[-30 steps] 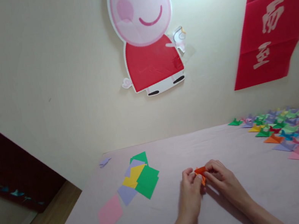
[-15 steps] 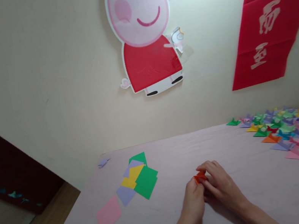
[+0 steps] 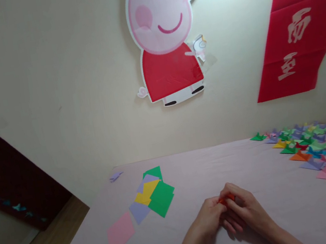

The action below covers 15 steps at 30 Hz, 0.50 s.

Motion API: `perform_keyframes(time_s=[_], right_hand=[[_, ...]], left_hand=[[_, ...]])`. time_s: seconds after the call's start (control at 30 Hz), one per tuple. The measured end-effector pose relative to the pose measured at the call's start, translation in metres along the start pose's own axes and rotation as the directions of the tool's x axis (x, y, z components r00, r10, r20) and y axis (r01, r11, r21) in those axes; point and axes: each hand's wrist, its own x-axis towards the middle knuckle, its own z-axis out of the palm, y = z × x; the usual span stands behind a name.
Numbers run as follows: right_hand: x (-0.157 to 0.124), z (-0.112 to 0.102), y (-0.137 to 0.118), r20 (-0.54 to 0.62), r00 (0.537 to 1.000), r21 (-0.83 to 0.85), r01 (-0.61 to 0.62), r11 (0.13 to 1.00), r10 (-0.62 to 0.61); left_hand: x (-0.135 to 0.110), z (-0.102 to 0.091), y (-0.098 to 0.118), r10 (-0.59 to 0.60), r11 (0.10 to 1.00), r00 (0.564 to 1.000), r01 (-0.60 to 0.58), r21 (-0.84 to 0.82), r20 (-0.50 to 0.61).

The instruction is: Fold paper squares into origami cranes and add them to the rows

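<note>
Between my two hands is a small folded piece of orange-red paper (image 3: 227,198), mostly hidden by the fingers. My left hand (image 3: 210,214) pinches it from the left, thumb and fingers closed. On the other side my right hand (image 3: 243,203) curls over it, with thumb and forefinger pressed on the paper. The hands touch each other, just above the pink tabletop cloth (image 3: 193,184).
Left of the hands lie loose paper squares: pink (image 3: 121,233), purple (image 3: 140,212), yellow (image 3: 147,193) and green (image 3: 161,200). A folded purple paper (image 3: 116,176) rests at the far left. Rows of folded paper cranes (image 3: 325,148) fill the right side. A wall stands behind.
Both hands have come closer together over the orange-red paper, covering more of it. The left hand has turned more sideways. The camera view has tilted slightly upward.
</note>
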Motion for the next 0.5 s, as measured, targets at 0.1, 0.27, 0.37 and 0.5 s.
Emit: perform_keyframes(time_s=[0.1,0.27,0.37,0.5], right_hand=[[0.001,-0.002,-0.001,0.029,1.000,0.034,-0.009,0.999,0.008],[0.003,-0.004,0.000,0.014,0.999,0.070,-0.035,0.997,0.034],[0.002,-0.003,0.004,0.025,0.998,0.104,-0.054,0.993,0.051],[0.002,-0.003,0.008,-0.002,0.993,0.164,-0.115,0.980,0.116]], left_hand=[[-0.002,-0.006,0.002,0.002,1.000,0.998,-0.001,-0.015,0.056],[-0.003,-0.012,0.000,-0.006,1.000,0.995,0.008,-0.028,0.099],[0.000,-0.013,-0.007,0.008,1.000,0.996,-0.010,0.021,0.084],[0.004,-0.016,-0.018,0.022,0.997,1.000,-0.024,0.068,0.021]])
